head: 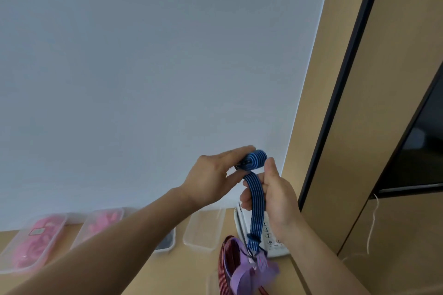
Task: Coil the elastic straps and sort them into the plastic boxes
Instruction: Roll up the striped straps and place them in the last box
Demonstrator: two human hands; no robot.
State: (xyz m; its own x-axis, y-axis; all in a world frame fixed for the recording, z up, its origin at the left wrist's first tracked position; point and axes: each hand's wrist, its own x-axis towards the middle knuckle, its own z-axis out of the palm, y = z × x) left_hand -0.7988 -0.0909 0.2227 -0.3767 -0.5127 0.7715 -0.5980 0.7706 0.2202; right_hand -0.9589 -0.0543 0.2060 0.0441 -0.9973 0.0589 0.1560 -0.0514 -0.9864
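Observation:
A blue striped elastic strap (254, 201) is held up in front of the white wall. Its upper end is rolled into a small coil, which my left hand (211, 179) pinches between thumb and fingers. My right hand (275, 196) grips the loose length just below the coil, and the tail hangs down to the desk. Along the desk's back edge stand clear plastic boxes: two with pink straps (36, 242) (100, 223), one with dark contents (167, 240) partly hidden by my left forearm, and one without contents (203, 230).
A purple strap (251, 275) and a dark red strap (224, 268) lie heaped on the wooden desk near the front. A white telephone (268, 235) sits behind the hanging tail. Wooden panels and a dark screen (417, 158) stand at the right.

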